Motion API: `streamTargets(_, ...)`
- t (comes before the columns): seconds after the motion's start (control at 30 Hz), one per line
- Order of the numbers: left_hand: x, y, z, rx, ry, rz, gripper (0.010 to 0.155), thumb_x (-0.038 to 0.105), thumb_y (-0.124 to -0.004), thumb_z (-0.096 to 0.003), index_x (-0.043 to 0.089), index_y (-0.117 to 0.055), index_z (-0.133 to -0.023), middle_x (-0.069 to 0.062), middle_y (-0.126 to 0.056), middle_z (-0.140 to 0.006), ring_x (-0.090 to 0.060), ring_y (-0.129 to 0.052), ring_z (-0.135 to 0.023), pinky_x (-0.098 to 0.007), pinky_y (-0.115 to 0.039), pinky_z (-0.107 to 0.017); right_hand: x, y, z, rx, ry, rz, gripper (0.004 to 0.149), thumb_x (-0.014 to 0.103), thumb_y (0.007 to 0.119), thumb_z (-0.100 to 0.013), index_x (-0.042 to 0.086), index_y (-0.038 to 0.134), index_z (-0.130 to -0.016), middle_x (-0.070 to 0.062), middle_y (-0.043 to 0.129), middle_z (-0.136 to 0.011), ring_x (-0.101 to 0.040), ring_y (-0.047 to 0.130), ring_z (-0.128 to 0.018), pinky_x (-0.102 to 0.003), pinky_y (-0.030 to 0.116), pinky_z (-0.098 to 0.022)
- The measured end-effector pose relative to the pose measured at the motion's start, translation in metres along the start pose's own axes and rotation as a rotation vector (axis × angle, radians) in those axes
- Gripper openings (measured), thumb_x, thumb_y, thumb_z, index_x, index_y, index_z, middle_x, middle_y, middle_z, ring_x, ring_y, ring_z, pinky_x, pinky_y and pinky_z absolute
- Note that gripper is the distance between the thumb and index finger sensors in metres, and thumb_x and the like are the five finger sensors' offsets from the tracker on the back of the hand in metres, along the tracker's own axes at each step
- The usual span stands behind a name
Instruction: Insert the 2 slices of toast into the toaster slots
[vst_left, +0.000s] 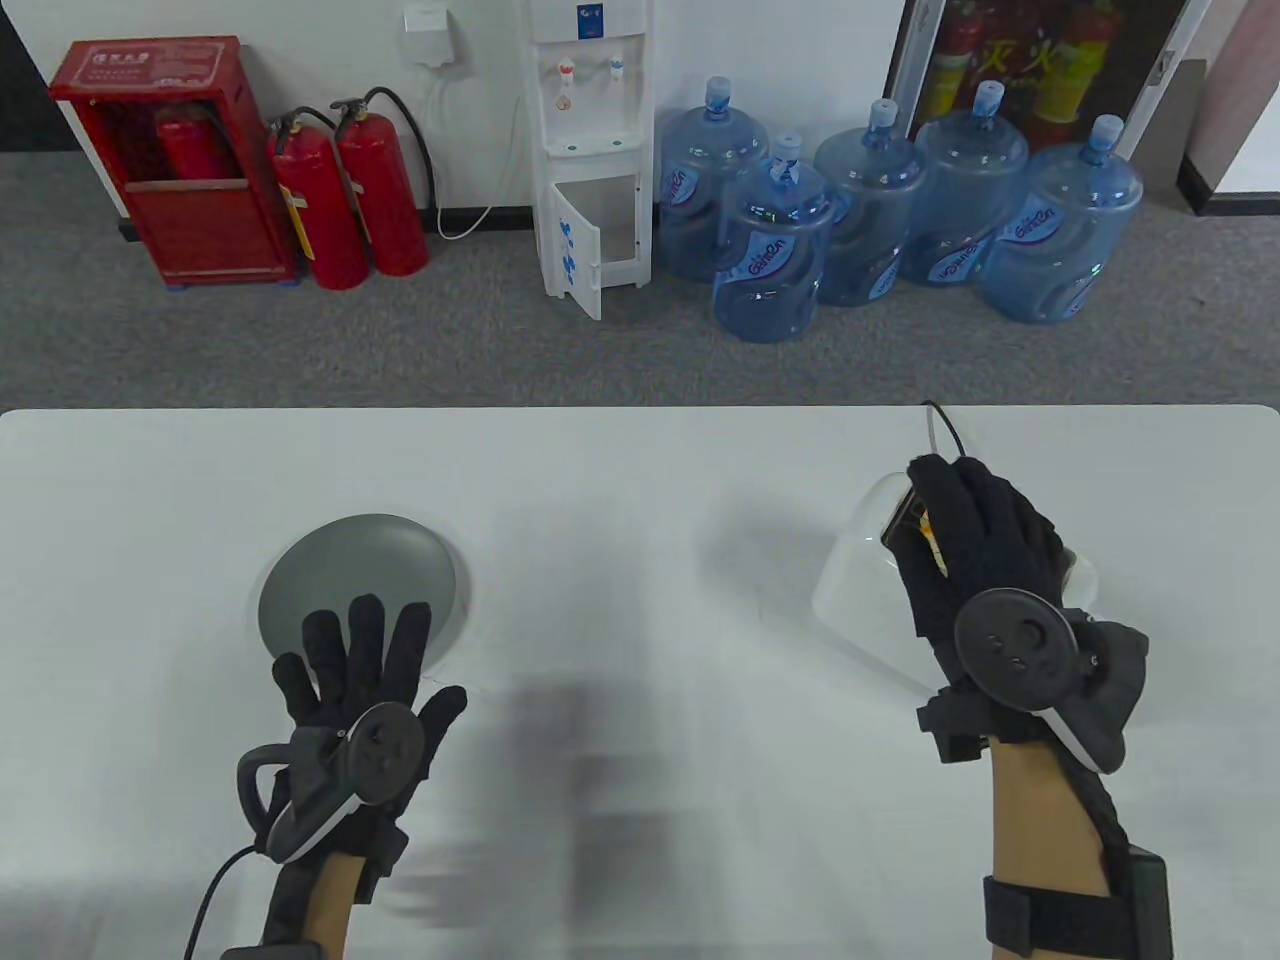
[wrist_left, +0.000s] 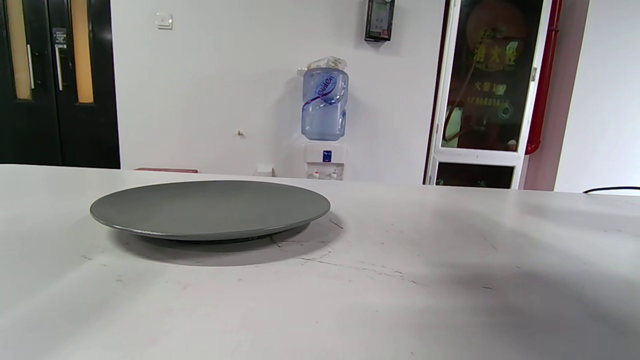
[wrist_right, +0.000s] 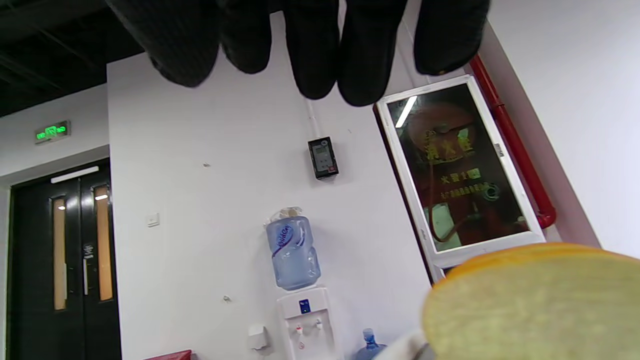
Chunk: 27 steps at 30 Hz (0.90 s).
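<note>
My left hand (vst_left: 365, 680) lies spread at six o'clock of the bare grey plate (vst_left: 330, 575); my right hand (vst_left: 985, 560) covers the toaster (vst_left: 850, 590), its grip unclear, toast (wrist_right: 530, 305) poking up.

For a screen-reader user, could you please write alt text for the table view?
The right hand covers a white toaster with toast at its top. The left hand, fingers spread, lies beside an empty grey plate on the white table.
</note>
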<state>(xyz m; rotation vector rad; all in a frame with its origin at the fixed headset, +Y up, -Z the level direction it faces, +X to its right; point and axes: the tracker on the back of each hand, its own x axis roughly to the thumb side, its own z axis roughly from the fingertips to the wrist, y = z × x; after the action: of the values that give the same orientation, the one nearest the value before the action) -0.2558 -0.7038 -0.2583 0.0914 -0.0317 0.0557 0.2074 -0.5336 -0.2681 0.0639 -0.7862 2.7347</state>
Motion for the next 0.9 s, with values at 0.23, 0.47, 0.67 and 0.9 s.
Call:
streamTargets(0.23,0.003,0.0,0.001,0.002,-0.011,0.0,0.077,0.071,-0.035,-0.0524,0.039,-0.016,-0.12,-0.009,-0.015,-0.128,-0.048,-0.01,-0.114,-0.066,-0.02,-0.078,0.027,-0.002,0.006,-0.024,-0.063,-0.013,0.064,0.054,0.064,-0.068,0.034,0.04,-0.124,-0.008,0.044,-0.132,-0.037,0.051,-0.12,-0.067,0.048,-0.083)
streamTargets(0.47,0.005,0.001,0.001,0.003,-0.015,0.0,0.077,0.071,-0.035,-0.0522,0.04,-0.016,-0.12,-0.008,-0.015,-0.128,-0.048,-0.01,-0.114,-0.066,-0.02,-0.078,0.053,0.008,0.016,-0.028,-0.156,0.017,0.068,0.058,0.06,-0.068,0.032,0.034,-0.125,-0.01,0.032,-0.134,-0.042,0.038,-0.121,-0.071,0.042,-0.081)
streamTargets(0.67,0.006,0.001,0.001,0.004,-0.021,-0.002,0.077,0.071,-0.035,-0.0523,0.039,-0.016,-0.12,-0.009,-0.014,-0.128,-0.048,-0.009,-0.114,-0.066,-0.02,-0.078,0.075,0.023,0.027,-0.026,-0.223,0.032,0.071,0.06,0.057,-0.067,0.031,0.03,-0.126,-0.012,0.027,-0.134,-0.045,0.034,-0.12,-0.072,0.039,-0.08)
streamTargets(0.9,0.007,0.001,0.001,0.007,-0.027,-0.003,0.077,0.071,-0.035,-0.0523,0.04,-0.015,-0.12,-0.009,-0.014,-0.128,-0.048,-0.009,-0.114,-0.066,-0.02,-0.078,0.088,0.047,0.042,-0.007,-0.234,-0.013,0.072,0.061,0.056,-0.068,0.029,0.028,-0.126,-0.013,0.024,-0.134,-0.046,0.031,-0.119,-0.073,0.037,-0.079)
